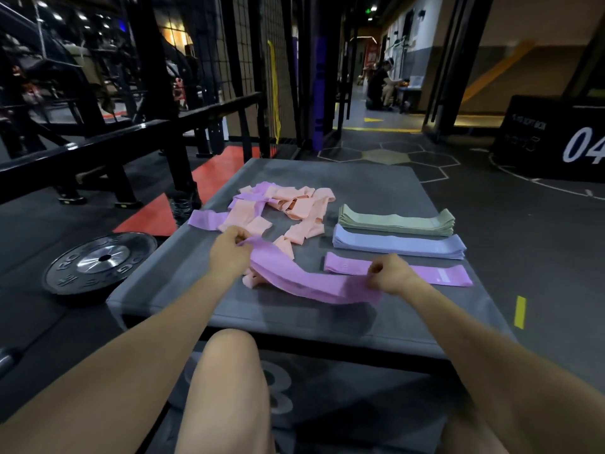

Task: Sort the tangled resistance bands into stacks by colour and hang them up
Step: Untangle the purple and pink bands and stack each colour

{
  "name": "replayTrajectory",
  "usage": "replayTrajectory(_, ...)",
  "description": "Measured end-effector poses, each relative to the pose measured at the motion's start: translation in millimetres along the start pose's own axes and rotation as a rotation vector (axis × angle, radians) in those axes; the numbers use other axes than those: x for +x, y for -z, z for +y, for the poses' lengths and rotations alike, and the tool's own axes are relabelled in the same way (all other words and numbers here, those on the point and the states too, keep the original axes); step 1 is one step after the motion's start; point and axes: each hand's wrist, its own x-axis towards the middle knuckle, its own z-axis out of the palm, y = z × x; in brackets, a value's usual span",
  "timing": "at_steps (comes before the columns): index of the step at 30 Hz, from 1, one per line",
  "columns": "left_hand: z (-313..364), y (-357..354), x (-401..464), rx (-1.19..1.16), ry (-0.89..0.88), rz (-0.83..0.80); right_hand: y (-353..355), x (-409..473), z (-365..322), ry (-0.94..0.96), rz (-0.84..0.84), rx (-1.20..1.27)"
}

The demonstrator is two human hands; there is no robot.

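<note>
The person's left hand point(229, 249) pinches one end of a pink-purple band point(304, 283), fingers curled around it, while the right hand point(391, 273) grips the other end, so the band sags between them just above the grey padded box top point(360, 178). Just beyond the right hand lies the matching pink-purple stack point(451, 273), with the blue stack point(399, 245) and the green stack point(397, 221) further out. Beyond the left hand sits the tangled heap of peach bands point(294, 204), and a peach strip point(253, 280) pokes out from under the held band. The likely slip is that this strip rides along and lands on the wrong stack, since the two seem to touch. A careless drop could also skew the thin pile or nudge the blue stack beside it.
</note>
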Motion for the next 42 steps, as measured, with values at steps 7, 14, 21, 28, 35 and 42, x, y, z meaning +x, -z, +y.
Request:
replayTrajectory(7, 10.1, -62.3, 4.5, -0.097, 0.024, -0.066, 34.1, -8.5, 66.3, -0.137, 0.249, 0.109)
replayTrajectory(14, -9.6, -79.7, -16.1, 0.321, -0.14, -0.257, 30.5, -28.9, 109.2, -0.078, 0.14, 0.023)
replayTrajectory(21, -31.1, -78.6, -28.3, 0.505, -0.178, -0.324, 20.1, -33.3, 112.5, -0.127, 0.111, -0.036)
replayTrajectory(28, -29.1, -90.6, -29.4, 0.475, -0.077, -0.254, 16.2, -32.3, 110.9, -0.195, 0.264, 0.051)
replayTrajectory(35, -21.5, -91.1, -29.7, 0.577, -0.118, -0.248, 8.6, -29.0, 118.8, -0.349, 0.258, 0.034)
replayTrajectory(42, 22.2, -103.5, -31.4, 0.365, -0.257, -0.36, 35.7, -26.9, 94.2, -0.111, 0.364, 0.363)
